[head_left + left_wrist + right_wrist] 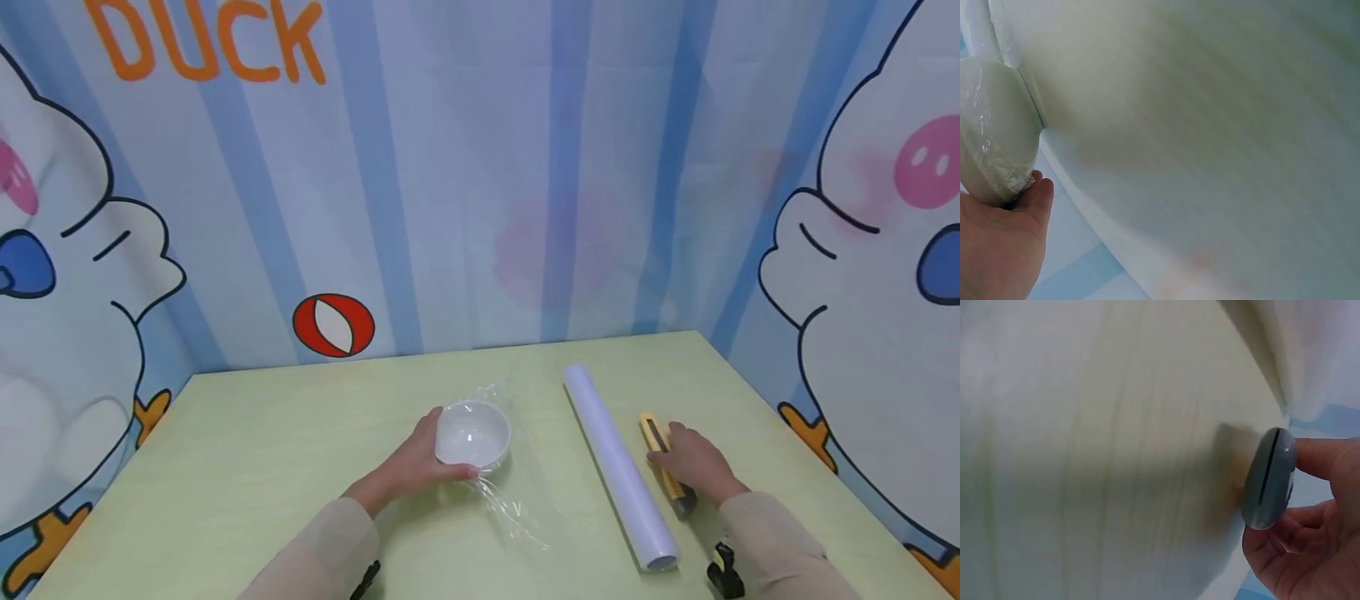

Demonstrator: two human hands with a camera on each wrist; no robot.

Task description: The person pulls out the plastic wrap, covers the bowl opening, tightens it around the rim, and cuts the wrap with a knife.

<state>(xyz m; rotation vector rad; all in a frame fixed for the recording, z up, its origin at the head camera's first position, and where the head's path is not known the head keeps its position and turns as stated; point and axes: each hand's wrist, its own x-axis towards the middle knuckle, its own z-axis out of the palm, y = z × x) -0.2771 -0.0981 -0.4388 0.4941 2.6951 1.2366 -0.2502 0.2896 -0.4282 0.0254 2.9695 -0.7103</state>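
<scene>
My left hand grips a white bowl from its left side, with the thumb along the near edge. Clear plastic wrap covers the bowl and trails off towards the front right. In the left wrist view, the wrap clings in wrinkles to the side of the bowl, beside the fingers. On the right, my right hand pinches a yellow utility knife from its right side. Its grey end sits between thumb and fingers in the right wrist view.
A long white roll lies on the pale yellow table, between the bowl and the knife. Behind and at both sides hangs a blue striped curtain with cartoon ducks, meeting the table's back and side edges.
</scene>
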